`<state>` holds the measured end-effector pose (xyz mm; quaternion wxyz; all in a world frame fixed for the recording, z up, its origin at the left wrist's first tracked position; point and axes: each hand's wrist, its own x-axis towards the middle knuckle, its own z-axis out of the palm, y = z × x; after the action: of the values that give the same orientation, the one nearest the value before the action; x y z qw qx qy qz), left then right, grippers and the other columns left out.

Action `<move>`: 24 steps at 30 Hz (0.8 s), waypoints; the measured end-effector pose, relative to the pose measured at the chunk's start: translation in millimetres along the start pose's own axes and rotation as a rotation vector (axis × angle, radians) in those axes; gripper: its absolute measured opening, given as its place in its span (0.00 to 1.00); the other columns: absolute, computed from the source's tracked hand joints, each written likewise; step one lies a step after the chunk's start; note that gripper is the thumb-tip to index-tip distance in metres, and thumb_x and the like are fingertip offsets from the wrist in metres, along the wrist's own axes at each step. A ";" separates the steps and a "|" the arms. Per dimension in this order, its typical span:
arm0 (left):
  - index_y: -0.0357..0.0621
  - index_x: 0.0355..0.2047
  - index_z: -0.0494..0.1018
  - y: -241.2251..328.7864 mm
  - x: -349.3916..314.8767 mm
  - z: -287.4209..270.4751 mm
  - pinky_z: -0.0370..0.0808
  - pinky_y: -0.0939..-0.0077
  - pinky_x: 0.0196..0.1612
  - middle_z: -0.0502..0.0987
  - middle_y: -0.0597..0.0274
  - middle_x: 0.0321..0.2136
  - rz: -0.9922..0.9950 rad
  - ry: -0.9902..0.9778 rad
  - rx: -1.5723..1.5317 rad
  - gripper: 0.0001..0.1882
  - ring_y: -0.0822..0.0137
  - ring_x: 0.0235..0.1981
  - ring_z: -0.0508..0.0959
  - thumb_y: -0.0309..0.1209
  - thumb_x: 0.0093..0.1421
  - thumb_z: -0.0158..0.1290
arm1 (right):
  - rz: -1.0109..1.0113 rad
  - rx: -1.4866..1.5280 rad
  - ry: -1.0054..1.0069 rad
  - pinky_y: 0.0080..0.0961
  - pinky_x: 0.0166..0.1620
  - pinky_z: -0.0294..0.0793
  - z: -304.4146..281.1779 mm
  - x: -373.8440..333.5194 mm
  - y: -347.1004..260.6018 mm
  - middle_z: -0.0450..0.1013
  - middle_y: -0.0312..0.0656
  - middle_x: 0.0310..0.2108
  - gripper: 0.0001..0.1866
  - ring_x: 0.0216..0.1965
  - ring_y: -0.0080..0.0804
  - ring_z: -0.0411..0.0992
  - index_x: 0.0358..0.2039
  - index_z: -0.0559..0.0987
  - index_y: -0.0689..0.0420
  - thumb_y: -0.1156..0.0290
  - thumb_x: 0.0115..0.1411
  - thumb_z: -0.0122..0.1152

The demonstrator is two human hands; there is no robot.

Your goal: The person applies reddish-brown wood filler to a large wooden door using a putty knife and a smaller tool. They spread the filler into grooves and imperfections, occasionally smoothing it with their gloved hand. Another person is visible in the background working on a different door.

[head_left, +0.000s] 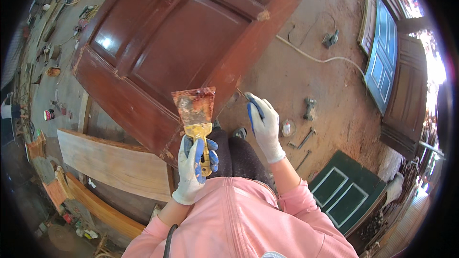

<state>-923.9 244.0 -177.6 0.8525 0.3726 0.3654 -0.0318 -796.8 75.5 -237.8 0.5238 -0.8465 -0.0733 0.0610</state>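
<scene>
My left hand (pixel 191 167), in a white glove with blue coating, grips the yellow handle of a wide putty knife (pixel 195 109). The blade points up and away from me, and reddish-brown paste is smeared on it, thickest along its end. My right hand (pixel 266 126), gloved the same way, is closed in a pinch near the door's right edge. A thin, dark, pointed tool (pixel 242 93) sticks out from its fingertips; its kind is too small to make out. In front of me lies a reddish-brown panelled wooden door (pixel 186 43), with pale brown patches at several joints.
A pale wooden board (pixel 114 162) lies at the left. On the floor to the right are a power tool (pixel 310 108), a round clear container (pixel 288 127), a sander-like tool (pixel 330 38) and a hose (pixel 315 59). Beyond stand a blue panel (pixel 382 52) and a green panel (pixel 346 191).
</scene>
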 end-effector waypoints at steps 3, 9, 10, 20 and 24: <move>0.46 0.50 0.66 11.6 8.6 6.5 0.77 0.78 0.23 0.79 0.59 0.35 -0.046 -0.055 0.001 0.10 0.73 0.25 0.79 0.36 0.73 0.48 | -0.008 0.030 -0.012 0.20 0.32 0.68 -14.6 2.9 -20.4 0.72 0.40 0.29 0.14 0.27 0.22 0.67 0.51 0.81 0.64 0.78 0.65 0.57; 0.45 0.50 0.66 25.6 28.9 41.0 0.78 0.78 0.27 0.79 0.57 0.35 -0.036 -0.158 0.046 0.12 0.71 0.27 0.80 0.38 0.74 0.46 | -0.037 0.024 -0.050 0.17 0.28 0.64 -48.9 16.3 -64.5 0.71 0.34 0.29 0.13 0.25 0.14 0.64 0.49 0.81 0.65 0.80 0.66 0.56; 0.44 0.50 0.67 27.3 33.6 49.3 0.79 0.78 0.28 0.79 0.57 0.36 -0.021 -0.174 0.056 0.12 0.71 0.27 0.81 0.38 0.74 0.46 | -0.093 0.006 -0.039 0.16 0.28 0.64 -54.7 22.8 -67.0 0.71 0.35 0.29 0.13 0.26 0.14 0.64 0.49 0.81 0.65 0.80 0.65 0.56; 0.45 0.50 0.67 28.6 109.9 156.5 0.80 0.74 0.33 0.79 0.57 0.38 0.152 -0.242 0.008 0.12 0.68 0.30 0.81 0.36 0.72 0.50 | -0.053 0.057 -0.040 0.23 0.37 0.73 -151.1 110.8 -42.7 0.76 0.47 0.33 0.14 0.30 0.29 0.73 0.49 0.80 0.66 0.81 0.63 0.58; 0.46 0.52 0.67 4.4 163.9 218.4 0.81 0.73 0.33 0.79 0.58 0.39 0.218 -0.188 -0.086 0.13 0.68 0.32 0.82 0.35 0.71 0.51 | -0.119 -0.015 -0.077 0.20 0.34 0.70 -216.0 164.5 10.9 0.74 0.42 0.32 0.13 0.29 0.24 0.70 0.49 0.81 0.65 0.81 0.64 0.57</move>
<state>-671.7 139.1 -181.5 0.8966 0.3685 0.2421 0.0421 -595.8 -88.0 -156.0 0.5168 -0.8417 -0.1438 0.0617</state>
